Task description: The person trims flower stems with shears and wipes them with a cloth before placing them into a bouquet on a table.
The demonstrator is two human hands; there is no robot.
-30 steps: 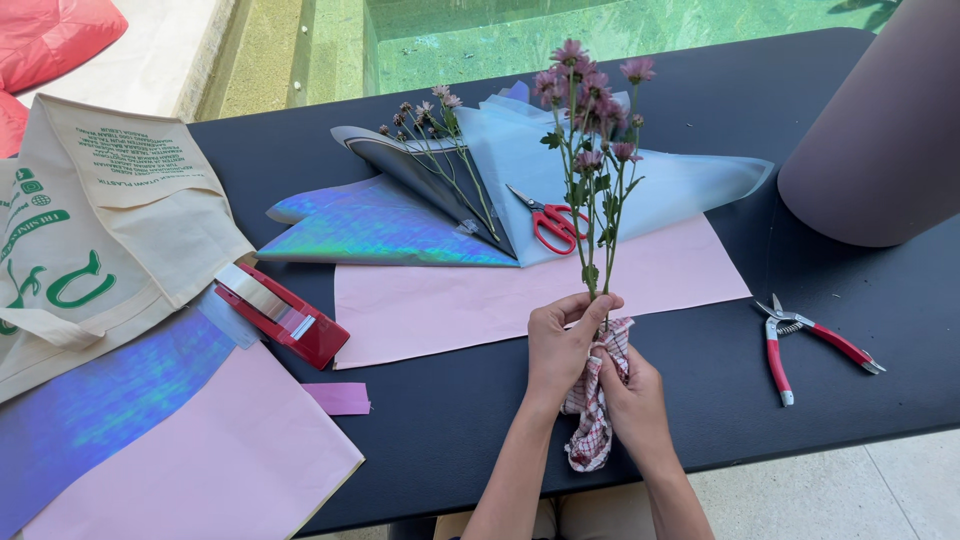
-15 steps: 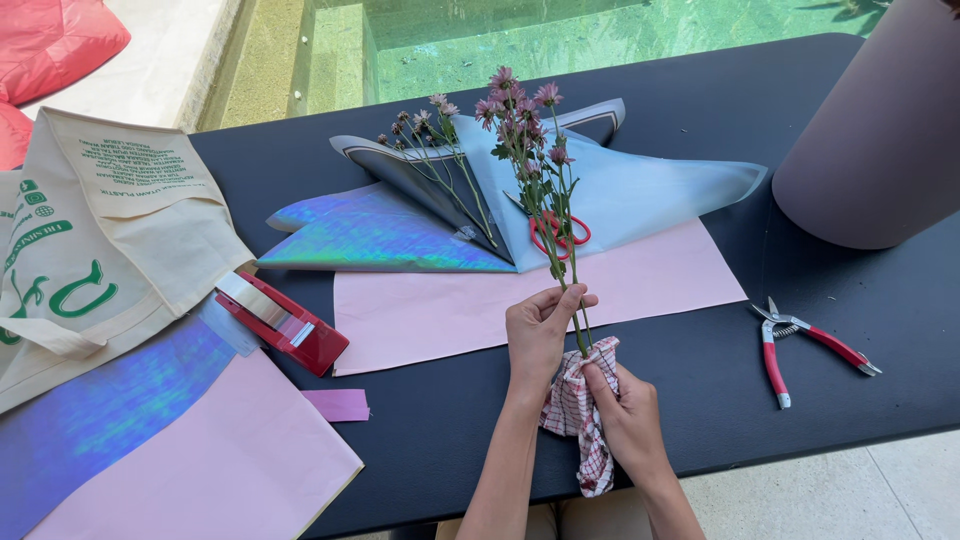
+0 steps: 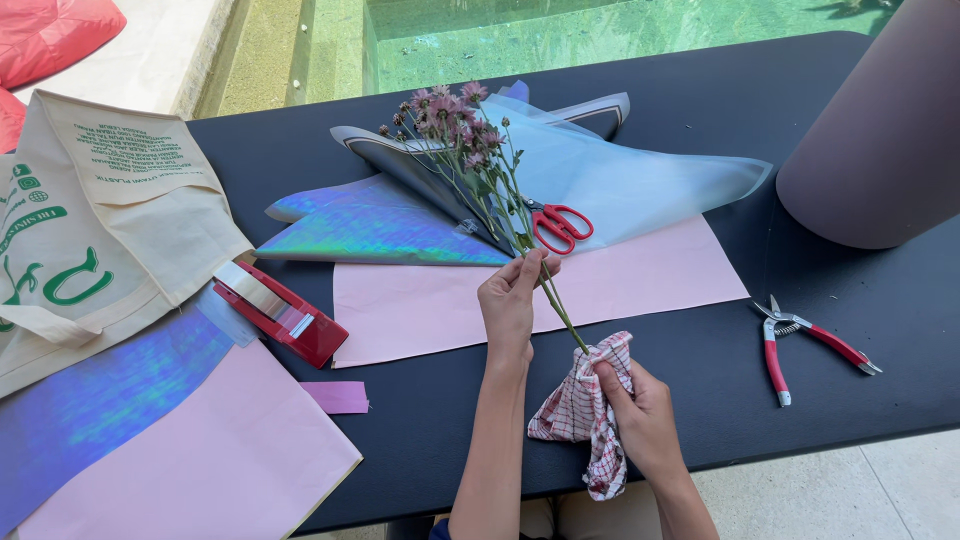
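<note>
my left hand [image 3: 512, 300] pinches the flower stems [image 3: 505, 205] at frame centre, my right hand [image 3: 640, 425] below it grips their ends in a cloth [image 3: 580, 410]. scissors [image 3: 560, 227] lie just behind on wrapping sheets [image 3: 640, 170]. pruners [image 3: 800, 340] sit right; tape dispenser [image 3: 282, 312] left, tote bag [image 3: 100, 220] far left, paper roll [image 3: 880, 140] upper right.

Thin green flower stems [image 3: 520, 230] with small pink blooms slant up and away from the pinch. Below it, their cut ends sit wrapped in a red-checked cloth [image 3: 585, 410].
</note>
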